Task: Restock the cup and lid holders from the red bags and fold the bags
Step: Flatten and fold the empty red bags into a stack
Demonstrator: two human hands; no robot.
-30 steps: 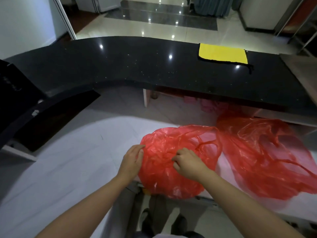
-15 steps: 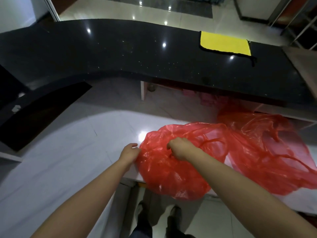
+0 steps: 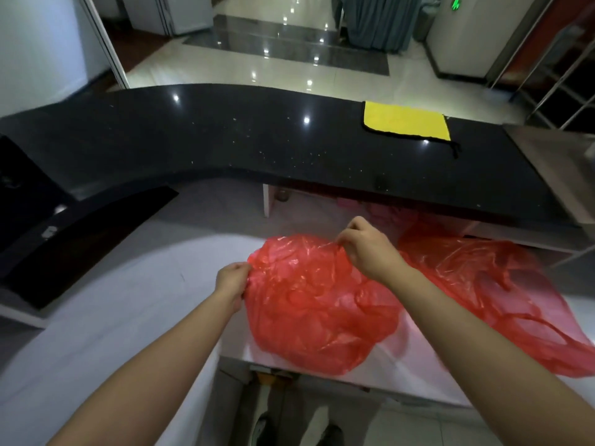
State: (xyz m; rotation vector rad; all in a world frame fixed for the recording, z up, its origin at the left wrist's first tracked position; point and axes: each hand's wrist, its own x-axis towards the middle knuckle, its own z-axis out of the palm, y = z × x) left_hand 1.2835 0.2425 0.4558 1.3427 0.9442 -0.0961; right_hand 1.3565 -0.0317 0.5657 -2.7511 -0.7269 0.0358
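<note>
Fingers of the right hand (image 3: 370, 249) now pinch the far edge of the near red bag (image 3: 318, 304) and draw a thin ridge of plastic up off the table (image 3: 135, 304); a second ago that hand lay curled on the middle of the bag. Left hand (image 3: 232, 281) fingers, which were resting straighter at the bag's left side, have curled round its left rim and hold it. Between the two grips the film is pulled tauter and flatter than before, so I judge the restocking done and the smoothing-out before the first fold under way. Below the fingers the bag's near part hangs over the table's edge. Just right of the right fingers lies the second red bag (image 3: 489, 284), spread loose, unfolded and untouched.
</note>
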